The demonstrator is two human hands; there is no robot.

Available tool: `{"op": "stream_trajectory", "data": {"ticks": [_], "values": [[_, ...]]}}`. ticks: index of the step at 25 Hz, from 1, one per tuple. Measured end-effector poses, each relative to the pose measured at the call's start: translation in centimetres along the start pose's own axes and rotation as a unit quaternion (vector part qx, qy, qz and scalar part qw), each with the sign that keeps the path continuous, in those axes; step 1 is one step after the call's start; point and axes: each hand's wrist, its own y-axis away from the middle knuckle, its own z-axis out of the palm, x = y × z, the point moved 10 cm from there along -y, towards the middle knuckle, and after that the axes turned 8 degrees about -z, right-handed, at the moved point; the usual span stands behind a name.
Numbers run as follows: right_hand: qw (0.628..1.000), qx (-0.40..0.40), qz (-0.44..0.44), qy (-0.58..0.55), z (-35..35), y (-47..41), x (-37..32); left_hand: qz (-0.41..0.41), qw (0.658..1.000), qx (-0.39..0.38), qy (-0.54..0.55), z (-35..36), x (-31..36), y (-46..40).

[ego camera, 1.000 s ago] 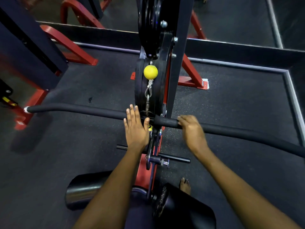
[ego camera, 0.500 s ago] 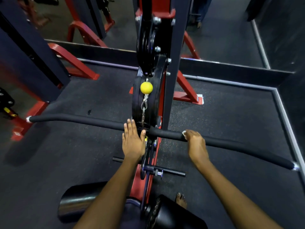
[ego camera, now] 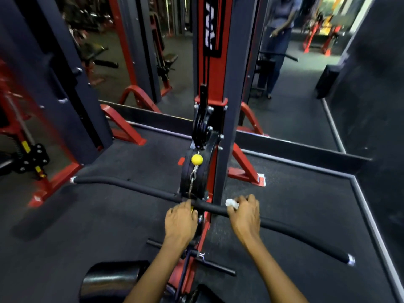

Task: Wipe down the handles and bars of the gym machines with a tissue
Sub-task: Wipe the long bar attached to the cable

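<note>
A long black padded pulldown bar (ego camera: 122, 186) hangs crosswise from a chain under a yellow ball (ego camera: 197, 159) on the red and grey machine column (ego camera: 215, 62). My left hand (ego camera: 180, 221) grips the bar at its middle, just left of the chain. My right hand (ego camera: 244, 215) is wrapped over the bar right of the column and pinches a small white tissue (ego camera: 231, 203) against it. The bar's right half slopes down to a metal end cap (ego camera: 350, 259).
Black knee pads (ego camera: 109, 278) and a thin cross peg (ego camera: 214, 266) sit below my arms. Red machine feet (ego camera: 247, 169) and a dark frame (ego camera: 65, 95) stand on the black rubber floor. A mirror behind the column reflects a standing person (ego camera: 277, 40).
My left hand went from lying flat against the bar to gripping it. My right hand slid slightly along the bar and the tissue now shows. The view tilted upward.
</note>
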Motion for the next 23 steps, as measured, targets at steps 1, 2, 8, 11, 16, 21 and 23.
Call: {"op": "stream_trajectory", "data": {"ticks": [1, 2, 8, 11, 16, 21, 23], "values": [[1.000, -0.001, -0.017, -0.004, -1.0, 1.1, -0.8, -0.004, 1.000, 0.015, -0.004, -1.4, 0.1, 1.2], [0.999, -0.011, -0.036, 0.000, -1.7, 2.2, -1.7, -0.015, 1.000, 0.026, -0.003, -2.5, 0.0, 2.3], [0.990, -0.016, -0.139, -0.013, -3.9, 6.1, -6.5, -0.086, 0.994, 0.062, -0.001, -7.1, -1.6, 9.4], [0.973, -0.050, -0.224, 0.014, -4.0, 9.1, -9.4, -0.146, 0.985, 0.090, -0.006, -8.6, -3.9, 14.3], [0.918, -0.155, -0.365, 0.000, -1.6, 17.8, -14.9, -0.276, 0.954, 0.120, -0.002, -10.4, -9.1, 25.6], [0.836, -0.275, -0.470, -0.057, 0.2, 33.5, -21.8, -0.437, 0.887, 0.151, -0.008, -11.8, -15.8, 42.7], [0.792, -0.320, -0.517, -0.064, 0.5, 41.2, -24.0, -0.509, 0.846, 0.157, -0.007, -12.4, -18.3, 50.6]]}}
